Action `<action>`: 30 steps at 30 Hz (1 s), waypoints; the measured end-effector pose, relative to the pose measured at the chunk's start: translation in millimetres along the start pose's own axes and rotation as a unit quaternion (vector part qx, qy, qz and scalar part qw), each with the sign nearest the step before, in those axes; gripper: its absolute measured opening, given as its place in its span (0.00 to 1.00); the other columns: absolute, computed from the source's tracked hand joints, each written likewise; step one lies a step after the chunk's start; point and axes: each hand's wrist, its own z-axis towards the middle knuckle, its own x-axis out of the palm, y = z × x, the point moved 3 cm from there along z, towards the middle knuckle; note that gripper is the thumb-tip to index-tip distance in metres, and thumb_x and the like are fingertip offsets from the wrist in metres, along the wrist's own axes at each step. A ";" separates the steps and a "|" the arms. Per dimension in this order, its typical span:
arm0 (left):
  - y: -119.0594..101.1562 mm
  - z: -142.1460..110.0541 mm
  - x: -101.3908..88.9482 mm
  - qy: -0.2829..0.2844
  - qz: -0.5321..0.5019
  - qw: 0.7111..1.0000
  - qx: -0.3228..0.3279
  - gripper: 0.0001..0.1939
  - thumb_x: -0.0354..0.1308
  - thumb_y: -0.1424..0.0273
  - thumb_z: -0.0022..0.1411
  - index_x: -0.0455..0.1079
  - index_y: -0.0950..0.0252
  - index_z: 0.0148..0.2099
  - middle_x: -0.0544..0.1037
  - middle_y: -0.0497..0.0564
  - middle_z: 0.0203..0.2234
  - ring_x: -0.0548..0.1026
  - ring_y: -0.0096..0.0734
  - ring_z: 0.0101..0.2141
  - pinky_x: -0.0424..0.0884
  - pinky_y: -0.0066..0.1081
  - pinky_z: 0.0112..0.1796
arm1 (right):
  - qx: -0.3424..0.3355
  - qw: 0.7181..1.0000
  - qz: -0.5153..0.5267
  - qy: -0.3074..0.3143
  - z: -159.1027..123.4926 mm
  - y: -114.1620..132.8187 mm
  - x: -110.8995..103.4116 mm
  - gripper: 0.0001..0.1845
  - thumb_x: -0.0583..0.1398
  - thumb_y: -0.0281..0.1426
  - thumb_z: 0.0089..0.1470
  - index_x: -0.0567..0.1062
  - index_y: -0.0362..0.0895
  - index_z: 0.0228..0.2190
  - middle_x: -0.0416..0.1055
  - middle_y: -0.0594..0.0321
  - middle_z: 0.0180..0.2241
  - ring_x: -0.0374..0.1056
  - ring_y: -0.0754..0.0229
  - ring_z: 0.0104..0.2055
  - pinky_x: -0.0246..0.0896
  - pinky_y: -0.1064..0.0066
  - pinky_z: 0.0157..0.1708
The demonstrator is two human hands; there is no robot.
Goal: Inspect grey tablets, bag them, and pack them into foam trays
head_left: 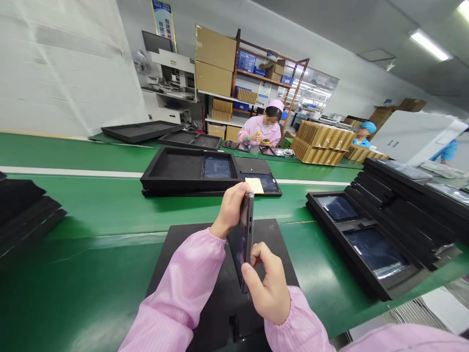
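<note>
A dark tablet (240,242) stands on edge in the air, its narrow side with ports turned to me. My left hand (233,205) grips its far upper end, fingers wrapped round the edge. At the near lower end my right hand (269,281) is closed, thumb and bent index finger on either side of the tablet's edge. Below both hands lies a flat black foam board (278,244) on the green bench.
Ahead is a black foam tray (190,185) holding a tablet, with a yellow note (254,185) beside it. More trays with tablets (373,249) are stacked on the right. Black foam (25,215) lies left. A co-worker in pink (262,128) sits across the green bench (91,210).
</note>
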 end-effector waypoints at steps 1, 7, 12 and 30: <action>-0.7 0.1 0.5 0.009 -0.004 1.000 -0.001 0.33 0.49 0.39 0.61 0.59 0.61 0.20 0.61 0.46 0.16 0.58 0.29 0.20 0.59 0.34 0.25 | -0.005 1.000 0.014 0.016 0.5 -1.1 0.2 0.11 0.54 0.31 0.57 0.57 0.48 0.25 0.57 0.72 0.19 0.55 0.66 0.20 0.53 0.74 0.21; 1.2 2.3 -1.0 0.003 -0.012 1.000 -0.018 0.33 0.50 0.38 0.60 0.59 0.60 0.20 0.60 0.46 0.16 0.57 0.29 0.21 0.59 0.35 0.26 | 0.098 0.979 0.167 0.063 -4.5 -27.4 8.1 0.22 0.50 0.44 0.66 0.60 0.48 0.22 0.61 0.70 0.16 0.59 0.64 0.18 0.55 0.72 0.20; 0.3 2.8 -8.5 -0.005 -0.015 1.000 0.006 0.33 0.50 0.38 0.59 0.58 0.60 0.19 0.60 0.46 0.16 0.56 0.30 0.20 0.57 0.35 0.25 | 0.320 0.908 0.260 0.074 -26.8 -68.1 22.2 0.37 0.53 0.69 0.48 0.65 0.47 0.25 0.66 0.68 0.17 0.64 0.63 0.17 0.57 0.72 0.20; 3.5 -200.4 -115.5 -0.116 -0.055 0.963 -0.237 0.35 0.62 0.56 0.59 0.61 0.45 0.68 0.65 0.50 0.68 0.63 0.49 0.66 0.68 0.45 0.58 | 0.243 0.936 0.253 -0.002 -41.2 -80.7 20.2 0.32 0.66 0.45 0.56 0.74 0.43 0.58 0.74 0.52 0.58 0.70 0.47 0.60 0.66 0.57 0.61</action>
